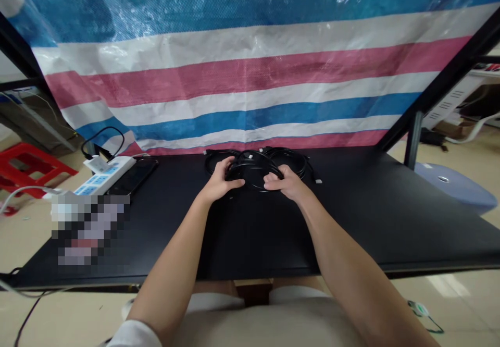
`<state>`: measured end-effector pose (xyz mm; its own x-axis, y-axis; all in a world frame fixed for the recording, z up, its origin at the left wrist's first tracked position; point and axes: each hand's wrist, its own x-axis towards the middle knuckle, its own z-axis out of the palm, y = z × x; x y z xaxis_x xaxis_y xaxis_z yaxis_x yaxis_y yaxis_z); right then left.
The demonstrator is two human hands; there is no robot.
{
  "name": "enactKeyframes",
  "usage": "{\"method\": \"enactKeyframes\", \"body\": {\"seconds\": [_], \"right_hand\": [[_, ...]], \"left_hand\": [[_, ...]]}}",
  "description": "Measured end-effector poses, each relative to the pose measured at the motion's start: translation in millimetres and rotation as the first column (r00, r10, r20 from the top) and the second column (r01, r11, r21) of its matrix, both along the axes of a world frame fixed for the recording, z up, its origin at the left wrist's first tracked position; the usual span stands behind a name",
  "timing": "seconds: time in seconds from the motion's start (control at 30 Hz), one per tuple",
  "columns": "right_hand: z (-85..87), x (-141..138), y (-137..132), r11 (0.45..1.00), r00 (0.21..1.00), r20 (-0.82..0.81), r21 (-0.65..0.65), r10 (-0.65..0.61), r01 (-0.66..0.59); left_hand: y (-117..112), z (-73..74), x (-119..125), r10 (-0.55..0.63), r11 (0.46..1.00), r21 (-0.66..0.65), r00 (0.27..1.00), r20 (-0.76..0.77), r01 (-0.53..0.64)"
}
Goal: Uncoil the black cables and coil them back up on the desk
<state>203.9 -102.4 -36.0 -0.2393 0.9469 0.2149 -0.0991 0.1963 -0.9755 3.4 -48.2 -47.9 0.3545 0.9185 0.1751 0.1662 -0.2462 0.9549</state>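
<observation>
Now | left hand and right hand: fingers clamped on black cable coil at table far edge | power strip, phone left, well apart | striped tarp hangs close behind

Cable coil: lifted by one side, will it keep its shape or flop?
Probably floppy: the cable coil is loose loops with no tie visible, so one side lifted would likely sag and spread. Likely light, being thin cable. Lying flat on the table, it shouldn't roll; the left hand and right hand grip opposite sides, likely holding it together.
</observation>
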Motion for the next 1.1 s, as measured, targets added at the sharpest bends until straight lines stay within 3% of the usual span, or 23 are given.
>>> {"method": "enactKeyframes", "body": {"seconds": [0.1,0.17,0.33,0.47,0.57,0.73,0.83,0.97,1.1], "right_hand": [[-1.4,2.4,1.2,0.998,0.994,0.097,0.011,-0.055,0.054],[-2.2,3.6,2.2,0.988,0.973,0.167,0.04,-0.156,0.152],[-3.7,2.5,5.4,0.914,0.881,0.251,0.176,-0.401,0.365],[-6.8,1.3,9.6,0.856,0.829,0.241,0.265,-0.504,0.444],[-10.5,2.5,12.2,0.838,0.795,0.281,0.279,-0.538,0.468],[-14.0,3.3,11.6,0.854,0.777,0.36,0.279,-0.516,0.438],[-13.6,1.7,9.7,0.858,0.761,0.403,0.305,-0.509,0.413],[-13.4,-1.4,9.2,0.839,0.729,0.421,0.337,-0.54,0.427],[-15.0,-2.8,10.5,0.798,0.688,0.41,0.374,-0.599,0.472]], "left_hand": [[-3.4,0.7,2.2,-0.127,0.986,-0.09,0.979,0.157,0.142],[-5.4,-0.3,7.1,-0.127,0.978,-0.134,0.966,0.226,0.16],[-6.1,-2.1,19.0,0.015,0.996,-0.084,0.982,0.19,0.001],[-5.2,1.3,19.3,0.093,0.994,-0.078,0.968,0.233,-0.076],[-3.2,1.8,15.5,0.096,0.993,-0.086,0.958,0.269,-0.075],[0.0,-2.2,9.8,0.029,0.992,-0.123,0.986,0.165,-0.009],[0.7,-3.1,9.8,0.007,0.992,-0.122,0.975,0.222,0.021],[1.9,-3.2,13.9,0.063,0.978,-0.206,0.955,0.291,-0.002],[1.2,-3.0,16.3,0.048,0.987,-0.16,0.944,0.326,0.005]]}}
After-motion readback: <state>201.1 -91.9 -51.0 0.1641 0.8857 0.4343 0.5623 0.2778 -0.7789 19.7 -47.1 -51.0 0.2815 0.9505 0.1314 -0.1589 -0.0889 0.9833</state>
